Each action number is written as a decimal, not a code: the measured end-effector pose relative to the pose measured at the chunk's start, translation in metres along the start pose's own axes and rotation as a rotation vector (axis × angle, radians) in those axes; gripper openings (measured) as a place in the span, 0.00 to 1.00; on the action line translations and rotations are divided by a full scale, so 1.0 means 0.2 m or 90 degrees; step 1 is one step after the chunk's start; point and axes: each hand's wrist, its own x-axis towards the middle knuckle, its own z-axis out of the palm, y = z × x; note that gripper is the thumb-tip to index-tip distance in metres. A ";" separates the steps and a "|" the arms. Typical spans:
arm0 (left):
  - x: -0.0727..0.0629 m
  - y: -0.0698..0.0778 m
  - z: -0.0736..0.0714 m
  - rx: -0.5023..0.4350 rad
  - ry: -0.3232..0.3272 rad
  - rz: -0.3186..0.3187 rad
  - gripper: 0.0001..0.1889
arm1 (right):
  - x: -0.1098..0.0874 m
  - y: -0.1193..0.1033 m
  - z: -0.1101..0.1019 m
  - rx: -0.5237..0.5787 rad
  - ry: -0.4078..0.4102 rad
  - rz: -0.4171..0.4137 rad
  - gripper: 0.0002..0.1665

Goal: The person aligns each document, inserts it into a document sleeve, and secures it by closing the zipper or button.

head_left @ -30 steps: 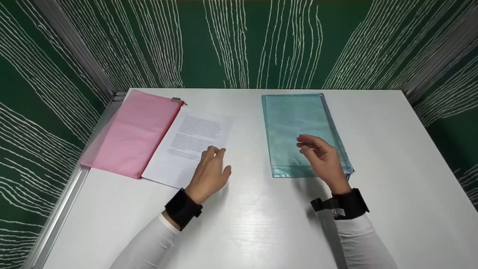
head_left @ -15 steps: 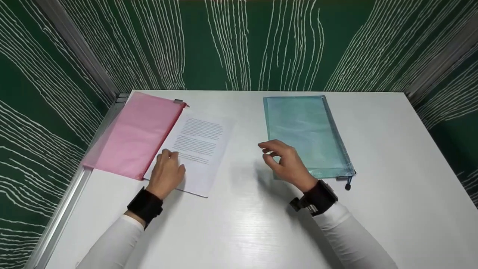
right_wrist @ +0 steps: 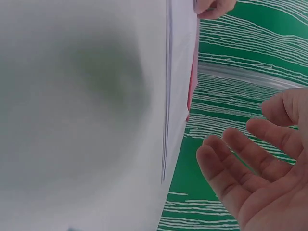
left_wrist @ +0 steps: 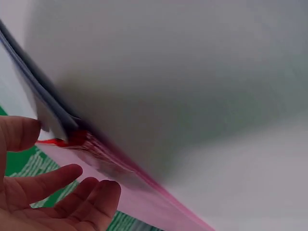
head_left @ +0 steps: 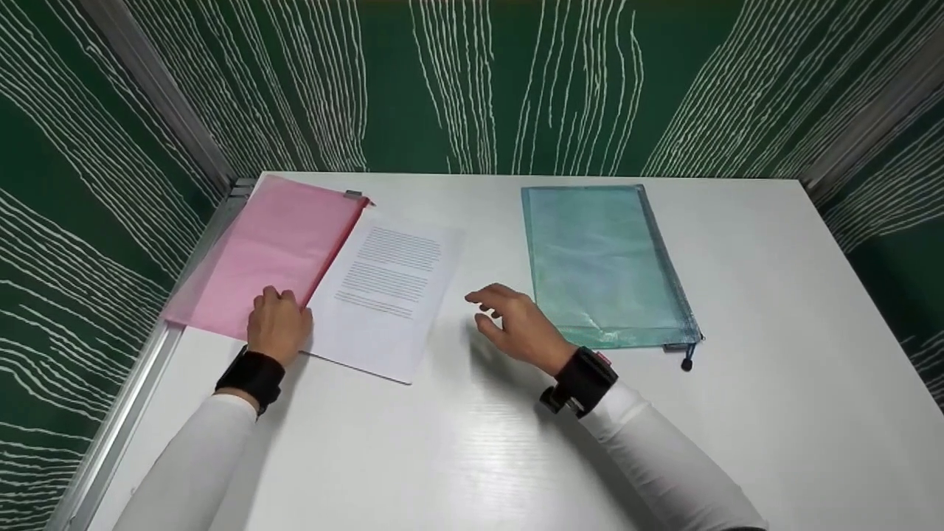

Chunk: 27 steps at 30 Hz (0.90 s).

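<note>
A pink zip pouch (head_left: 284, 236) lies at the back left of the white table. Printed papers (head_left: 369, 332) lie against its red zip edge, text side up. Over the pouch's near right corner is my left hand (head_left: 279, 324); the left wrist view has its thumb apart from the fingers, close to the papers' edge, and whether it touches is unclear. My right hand (head_left: 520, 332) hovers, fingers loosely bent and holding nothing, between the papers and a teal zip pouch (head_left: 605, 258). That pouch lies flat, its zip pull at the near right corner.
A metal rail (head_left: 122, 424) runs along the left edge of the white table (head_left: 472, 457). Green panels (head_left: 501, 88) with white wavy lines stand behind and at the sides.
My left hand has moved left, across the papers to the pink pouch's corner. My right hand has moved left, off the teal pouch. Pouches and papers look unmoved.
</note>
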 end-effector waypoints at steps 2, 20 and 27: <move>0.01 -0.02 0.00 -0.004 -0.012 -0.016 0.19 | 0.01 -0.01 0.02 -0.008 -0.008 -0.002 0.17; 0.10 -0.02 0.01 0.164 -0.009 0.126 0.09 | 0.08 -0.07 0.16 -0.034 -0.065 -0.011 0.18; 0.11 -0.03 0.02 0.190 0.003 0.149 0.08 | 0.09 -0.09 0.19 -0.024 -0.080 -0.012 0.17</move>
